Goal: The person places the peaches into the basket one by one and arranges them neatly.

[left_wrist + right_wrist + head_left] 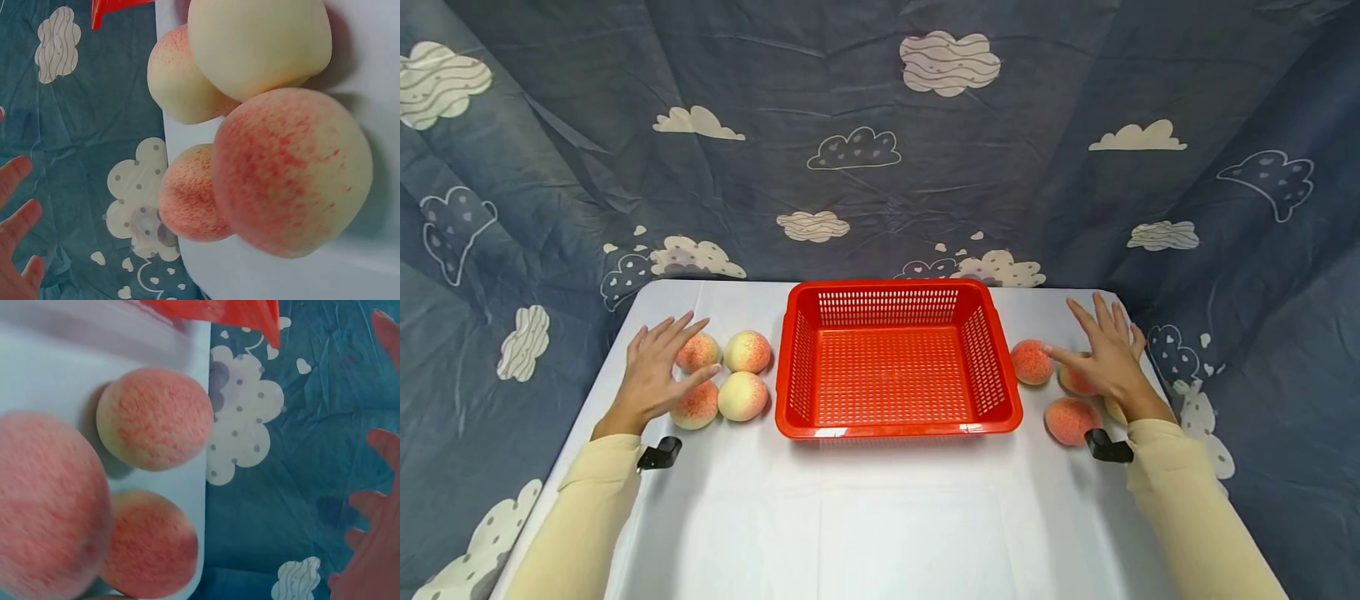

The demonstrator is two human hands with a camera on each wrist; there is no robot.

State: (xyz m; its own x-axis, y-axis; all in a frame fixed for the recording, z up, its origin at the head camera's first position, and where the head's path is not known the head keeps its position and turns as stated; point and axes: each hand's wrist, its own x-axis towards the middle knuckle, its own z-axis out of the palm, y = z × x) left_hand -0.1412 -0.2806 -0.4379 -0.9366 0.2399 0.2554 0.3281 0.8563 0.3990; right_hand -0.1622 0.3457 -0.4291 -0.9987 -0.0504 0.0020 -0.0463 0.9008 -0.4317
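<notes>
My left hand (655,371), fingers spread, hovers over the left side of a white table, holding nothing. Beneath and beside it sit several peaches in a cluster: a reddish one (695,406), another reddish one (697,352) partly behind the fingers, and two paler ones, the far one (748,352) and the near one (742,396). On the right, my right hand (1107,358) is also spread and holds nothing. Near it lie a red peach (1032,362), a second red peach (1071,421), one (1077,380) partly under the hand, and a yellowish one (1115,409) mostly hidden by the wrist.
Between the two groups stands a red plastic basket (898,429) with perforated walls and nothing in it. The white-covered table (910,517) extends toward me. A dark blue cloud-patterned cloth (865,200) hangs behind and at both sides.
</notes>
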